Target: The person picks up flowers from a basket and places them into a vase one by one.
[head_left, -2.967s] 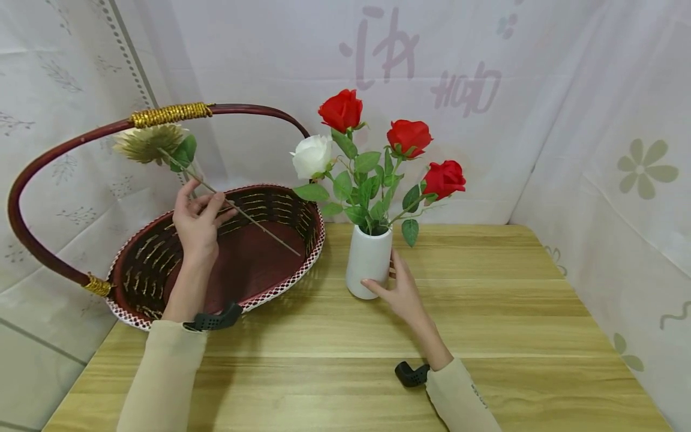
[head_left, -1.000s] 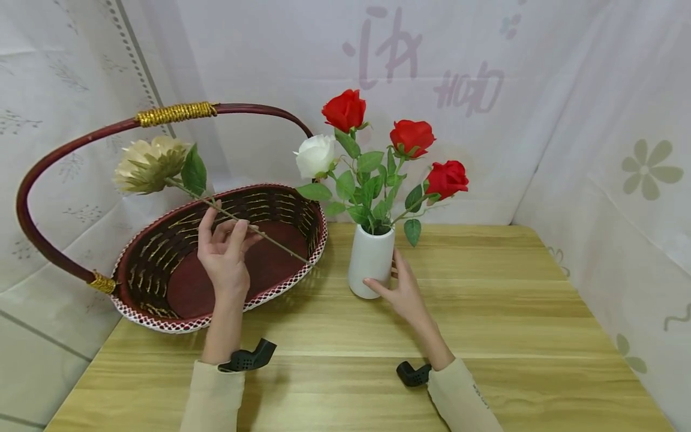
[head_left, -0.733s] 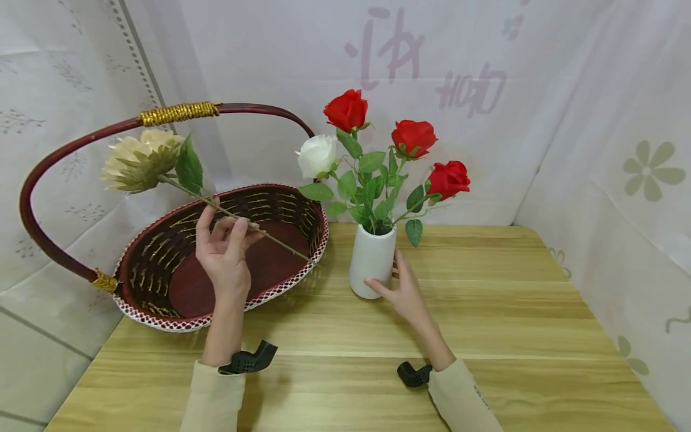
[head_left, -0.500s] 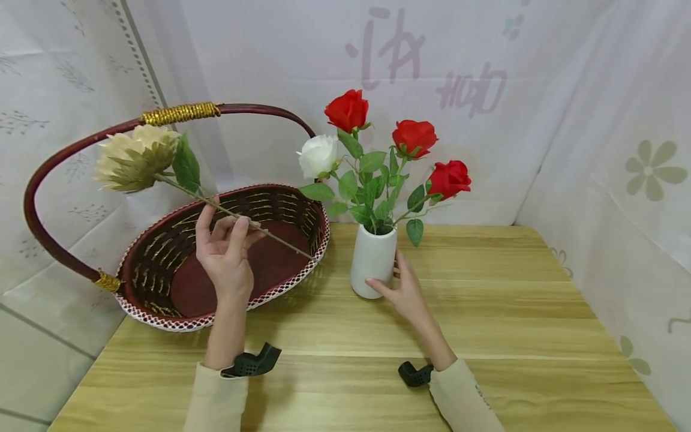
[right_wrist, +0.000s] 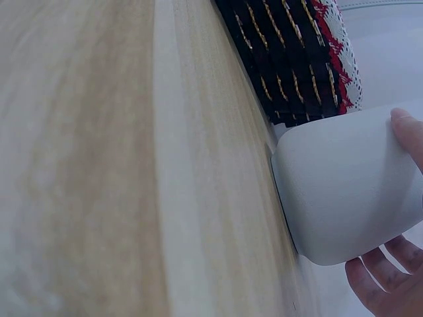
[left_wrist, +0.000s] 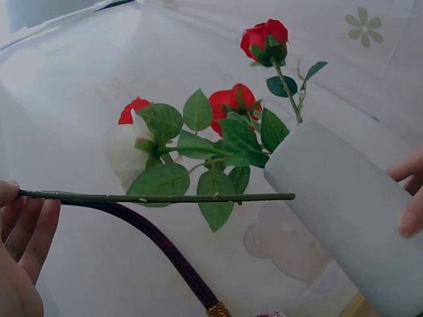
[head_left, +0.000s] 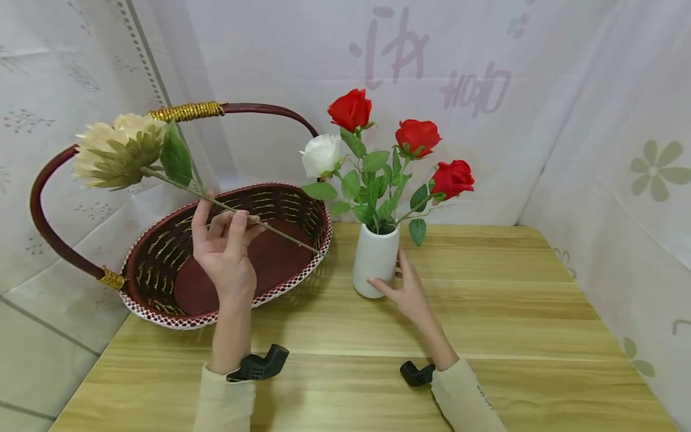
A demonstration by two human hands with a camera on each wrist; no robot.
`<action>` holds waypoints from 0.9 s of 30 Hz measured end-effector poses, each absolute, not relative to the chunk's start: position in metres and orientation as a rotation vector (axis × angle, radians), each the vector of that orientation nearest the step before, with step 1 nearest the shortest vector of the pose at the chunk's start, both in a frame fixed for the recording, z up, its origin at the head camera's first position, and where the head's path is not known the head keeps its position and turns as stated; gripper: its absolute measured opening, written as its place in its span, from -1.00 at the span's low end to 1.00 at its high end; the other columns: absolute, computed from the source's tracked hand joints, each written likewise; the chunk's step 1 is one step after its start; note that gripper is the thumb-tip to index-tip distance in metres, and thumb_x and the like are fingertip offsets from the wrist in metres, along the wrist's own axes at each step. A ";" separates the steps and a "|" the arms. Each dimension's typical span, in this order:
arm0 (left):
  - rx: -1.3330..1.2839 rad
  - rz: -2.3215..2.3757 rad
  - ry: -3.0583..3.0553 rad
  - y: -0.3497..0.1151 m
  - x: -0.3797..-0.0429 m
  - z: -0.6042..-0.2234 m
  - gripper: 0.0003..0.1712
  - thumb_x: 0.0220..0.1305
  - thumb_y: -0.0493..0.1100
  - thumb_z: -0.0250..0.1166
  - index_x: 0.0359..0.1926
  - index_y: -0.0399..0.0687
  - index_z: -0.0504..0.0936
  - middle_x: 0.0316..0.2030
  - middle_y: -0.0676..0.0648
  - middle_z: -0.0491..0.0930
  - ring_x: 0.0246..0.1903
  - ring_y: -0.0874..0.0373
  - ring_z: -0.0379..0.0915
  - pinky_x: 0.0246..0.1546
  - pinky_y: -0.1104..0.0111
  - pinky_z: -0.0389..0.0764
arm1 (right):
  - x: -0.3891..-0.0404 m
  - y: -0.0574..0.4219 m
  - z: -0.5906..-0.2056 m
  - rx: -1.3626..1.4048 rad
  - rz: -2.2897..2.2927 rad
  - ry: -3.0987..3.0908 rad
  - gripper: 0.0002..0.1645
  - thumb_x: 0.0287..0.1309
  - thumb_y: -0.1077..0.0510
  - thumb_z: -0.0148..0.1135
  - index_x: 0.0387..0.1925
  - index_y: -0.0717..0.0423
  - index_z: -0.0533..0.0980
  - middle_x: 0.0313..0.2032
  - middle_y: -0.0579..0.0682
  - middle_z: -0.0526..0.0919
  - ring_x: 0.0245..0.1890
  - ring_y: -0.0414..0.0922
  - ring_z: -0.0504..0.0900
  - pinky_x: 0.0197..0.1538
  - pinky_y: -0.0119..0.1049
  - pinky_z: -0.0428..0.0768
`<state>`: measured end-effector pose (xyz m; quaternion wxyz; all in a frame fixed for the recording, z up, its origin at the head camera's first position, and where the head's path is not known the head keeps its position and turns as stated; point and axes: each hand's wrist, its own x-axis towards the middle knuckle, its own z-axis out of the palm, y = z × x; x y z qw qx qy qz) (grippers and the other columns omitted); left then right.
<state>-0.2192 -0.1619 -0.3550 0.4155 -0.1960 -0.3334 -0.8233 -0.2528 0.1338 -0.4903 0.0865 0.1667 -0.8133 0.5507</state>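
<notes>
My left hand (head_left: 227, 252) pinches the long stem of a cream artificial flower (head_left: 119, 153) between thumb and fingers, over the basket. The bloom points up to the left, a green leaf below it; the bare stem end (left_wrist: 264, 197) reaches to the right, toward the vase in the left wrist view. My right hand (head_left: 405, 294) grips the lower right side of a white vase (head_left: 373, 264), thumb in front and fingers behind. The vase stands upright on the table, holding red roses (head_left: 418, 137) and one white rose (head_left: 321, 156).
A dark red woven basket (head_left: 178, 321) with white lace trim stands on the left of the wooden table (head_left: 486, 324). Its tall arched handle (head_left: 48, 225) has gold wrapping. Patterned white curtains (head_left: 588, 150) hang behind and at both sides.
Over three seconds my left hand has moved right and toward me with the flower. Lately the bloom has tilted further left and up. My right hand keeps its grip on the vase.
</notes>
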 end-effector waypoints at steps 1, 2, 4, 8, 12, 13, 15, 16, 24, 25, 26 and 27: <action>-0.482 -2.064 -0.837 -0.161 -0.219 -0.354 -0.44 0.27 -0.59 0.24 0.28 -0.32 0.47 -0.29 -0.25 0.61 -0.36 -0.06 0.66 -0.38 0.21 0.75 | -0.253 0.134 -0.490 0.501 1.638 -2.426 0.06 0.17 -0.05 0.49 0.55 -0.07 0.09 0.33 0.09 0.35 0.24 0.14 0.42 0.20 0.11 0.51; -0.474 -2.061 -0.835 -0.160 -0.219 -0.354 -0.44 0.27 -0.58 0.25 0.28 -0.32 0.48 -0.29 -0.25 0.61 -0.36 -0.06 0.66 -0.38 0.21 0.75 | -0.253 0.134 -0.491 0.500 1.635 -2.429 0.06 0.17 -0.05 0.49 0.54 -0.07 0.09 0.32 0.09 0.35 0.24 0.14 0.42 0.20 0.10 0.51; -0.461 -2.056 -0.825 -0.157 -0.219 -0.352 -0.44 0.26 -0.58 0.26 0.27 -0.30 0.50 -0.29 -0.24 0.61 -0.36 -0.05 0.66 -0.38 0.20 0.75 | -0.253 0.134 -0.491 0.503 1.635 -2.430 0.06 0.17 -0.05 0.49 0.54 -0.06 0.09 0.33 0.09 0.34 0.25 0.14 0.42 0.21 0.11 0.51; -0.457 -2.047 -0.811 -0.152 -0.219 -0.350 -0.42 0.26 -0.56 0.29 0.29 -0.31 0.49 -0.29 -0.22 0.62 -0.36 -0.04 0.67 -0.36 0.19 0.75 | -0.253 0.134 -0.491 0.507 1.648 -2.421 0.06 0.17 -0.03 0.50 0.54 -0.06 0.09 0.33 0.09 0.34 0.25 0.15 0.42 0.21 0.12 0.51; -0.475 -2.042 -0.803 -0.145 -0.218 -0.347 -0.41 0.26 -0.55 0.29 0.31 -0.30 0.48 -0.30 -0.22 0.62 -0.36 -0.04 0.67 -0.35 0.20 0.75 | -0.253 0.134 -0.490 0.512 1.651 -2.410 0.07 0.15 -0.01 0.51 0.54 -0.05 0.10 0.33 0.11 0.35 0.24 0.16 0.43 0.20 0.14 0.51; -0.480 -2.040 -0.802 -0.143 -0.218 -0.347 -0.42 0.27 -0.54 0.29 0.31 -0.28 0.49 -0.30 -0.22 0.62 -0.35 -0.05 0.67 -0.34 0.20 0.75 | -0.253 0.134 -0.490 0.514 1.650 -2.407 0.07 0.15 -0.01 0.52 0.54 -0.05 0.10 0.33 0.11 0.35 0.24 0.16 0.43 0.20 0.15 0.51; -0.486 -2.028 -0.811 -0.140 -0.217 -0.346 -0.43 0.27 -0.53 0.30 0.30 -0.26 0.49 -0.30 -0.22 0.61 -0.35 -0.06 0.67 -0.33 0.20 0.75 | -0.253 0.133 -0.490 0.514 1.648 -2.405 0.07 0.15 -0.02 0.51 0.54 -0.05 0.10 0.33 0.11 0.35 0.24 0.16 0.43 0.20 0.16 0.51; -0.489 -2.023 -0.814 -0.139 -0.217 -0.345 -0.43 0.27 -0.53 0.30 0.30 -0.27 0.49 -0.30 -0.23 0.61 -0.34 -0.07 0.67 -0.33 0.19 0.75 | -0.253 0.133 -0.490 0.516 1.648 -2.403 0.06 0.15 -0.02 0.51 0.53 -0.05 0.11 0.32 0.11 0.35 0.24 0.16 0.43 0.20 0.16 0.51; -0.506 -1.986 -0.822 -0.131 -0.215 -0.341 -0.42 0.29 -0.50 0.31 0.31 -0.24 0.46 -0.28 -0.24 0.60 -0.29 -0.13 0.64 -0.27 0.14 0.75 | -0.253 0.134 -0.490 0.519 1.639 -2.415 0.01 0.17 -0.04 0.49 0.51 -0.02 0.14 0.31 0.09 0.37 0.24 0.12 0.44 0.20 0.12 0.52; -0.511 -1.987 -0.821 -0.130 -0.214 -0.341 -0.42 0.29 -0.50 0.30 0.31 -0.23 0.47 -0.28 -0.25 0.60 -0.29 -0.14 0.64 -0.27 0.13 0.75 | -0.253 0.134 -0.489 0.511 1.641 -2.418 0.01 0.16 -0.04 0.50 0.51 -0.03 0.14 0.31 0.08 0.37 0.24 0.12 0.44 0.20 0.11 0.52; -0.516 -1.984 -0.822 -0.129 -0.214 -0.340 -0.43 0.30 -0.50 0.30 0.31 -0.22 0.47 -0.28 -0.25 0.60 -0.29 -0.14 0.64 -0.26 0.12 0.75 | -0.253 0.134 -0.490 0.506 1.643 -2.419 0.01 0.16 -0.03 0.50 0.51 -0.04 0.14 0.31 0.08 0.37 0.24 0.12 0.44 0.20 0.10 0.52; -0.519 -1.982 -0.821 -0.128 -0.214 -0.339 -0.43 0.30 -0.51 0.29 0.31 -0.21 0.47 -0.28 -0.25 0.60 -0.28 -0.14 0.65 -0.26 0.11 0.75 | -0.253 0.134 -0.490 0.500 1.647 -2.417 0.01 0.16 -0.03 0.50 0.51 -0.05 0.14 0.31 0.08 0.37 0.24 0.11 0.44 0.20 0.10 0.52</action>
